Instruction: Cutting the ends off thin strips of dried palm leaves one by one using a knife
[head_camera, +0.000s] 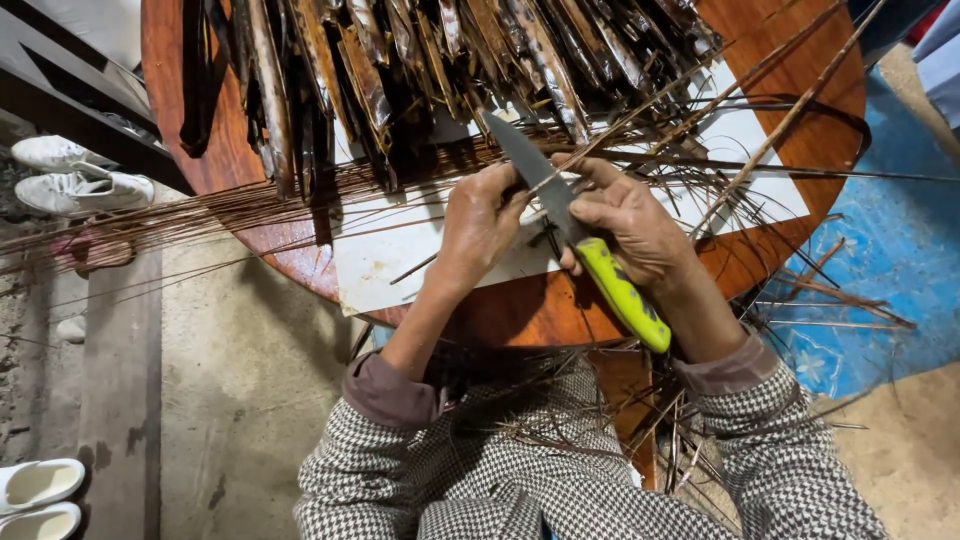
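Note:
My right hand (628, 222) grips a knife with a yellow-green handle (622, 292); its grey blade (528, 165) points up and left. My left hand (478, 222) pinches a thin brown stick (640, 115) right against the blade. Both hands hover over the near edge of a round reddish wooden table (500, 312). A white sheet (385, 255) lies on the table under the hands. A long bundle of thin brown sticks (200, 215) stretches left across the table and past its edge.
Dark dried leaf strips (400, 60) are heaped at the table's far side. Loose sticks (830, 290) hang off the right edge over a blue mat (900, 240). White shoes (75, 180) and white slippers (40, 490) sit on the floor at left, beside a wooden plank (120, 400).

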